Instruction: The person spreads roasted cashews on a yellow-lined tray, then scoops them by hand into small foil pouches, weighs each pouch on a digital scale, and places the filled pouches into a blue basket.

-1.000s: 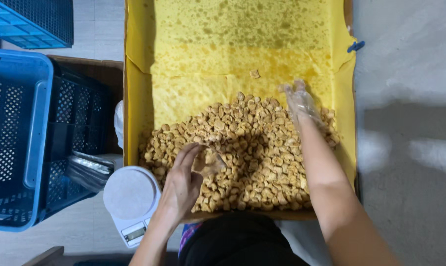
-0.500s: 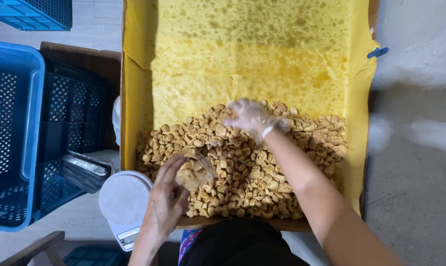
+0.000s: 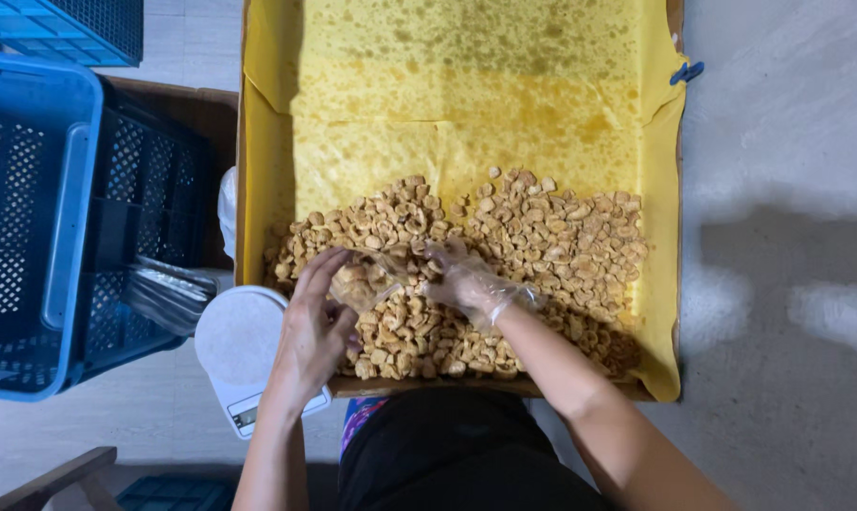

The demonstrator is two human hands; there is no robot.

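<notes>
From the head view I count two hands of mine, one big tray, one small clear bag, one white kitchen scale and two blue crates in sight, plus a heap of fried snack pieces too many to count. My left hand is bare, and its grip is closed on the clear bag, pinching it at the near left part of the heap with a few pieces already inside. My right hand wears a thin clear glove; its fingers are loosely curled over some pieces right beside the mouth of the bag, touching the heap, and I cannot tell how many it holds. The tray is lined with yellow paper stained with oil at the far end, and the snack pieces lie across its near half. The floor is pale grey concrete with soft shadows to my right. The white scale sits just left of the tray, touching my left wrist. The blue crates stand further left, one nested in a darker crate holding shiny wrapped packs.
</notes>
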